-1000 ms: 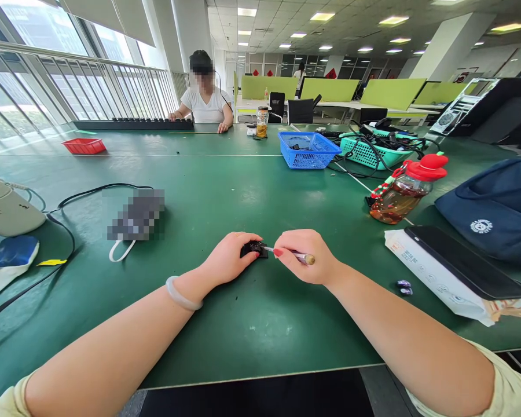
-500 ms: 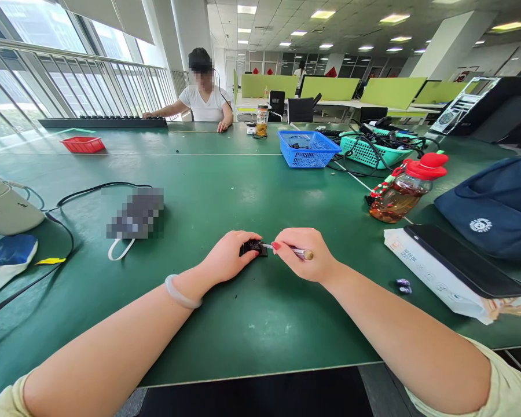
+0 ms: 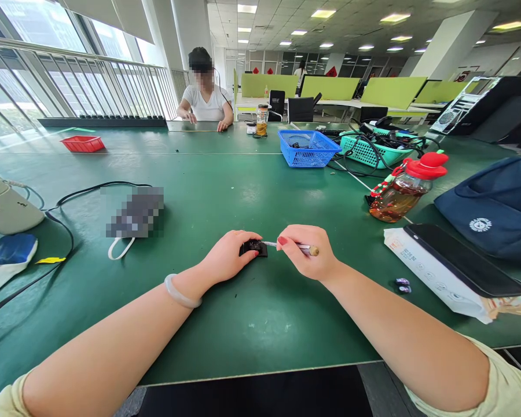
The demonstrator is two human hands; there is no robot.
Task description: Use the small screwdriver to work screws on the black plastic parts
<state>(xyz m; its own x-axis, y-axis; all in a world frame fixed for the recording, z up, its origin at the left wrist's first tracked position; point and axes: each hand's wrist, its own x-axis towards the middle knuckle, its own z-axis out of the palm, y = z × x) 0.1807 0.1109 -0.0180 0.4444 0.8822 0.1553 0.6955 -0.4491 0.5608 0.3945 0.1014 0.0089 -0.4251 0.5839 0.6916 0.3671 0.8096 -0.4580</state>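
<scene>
Near the middle of the green table, my left hand (image 3: 231, 255) is closed around the left side of a small black part (image 3: 255, 248), thumb in front and fingers behind. The part lies flat on the table; fine detail shows on top, but its kind is too small to tell. My right hand (image 3: 307, 253) grips a slim screwdriver (image 3: 308, 249) with a thin shaft and a tan handle end. The shaft points left, almost level, and its tip is at the black part's upper right edge. Whether the tip touches it I cannot tell.
A bottle with a red lid (image 3: 402, 188), a white packet (image 3: 438, 278) under a dark case, and a navy bag (image 3: 495, 208) stand right. Farther back are a blue basket (image 3: 309, 157) and a green basket (image 3: 369, 153) of cables. A person (image 3: 206, 101) sits across the table.
My right hand has moved slightly right with the screwdriver, drawing its tip back over the black part. My left hand stays put. The person opposite has drawn one arm inward.
</scene>
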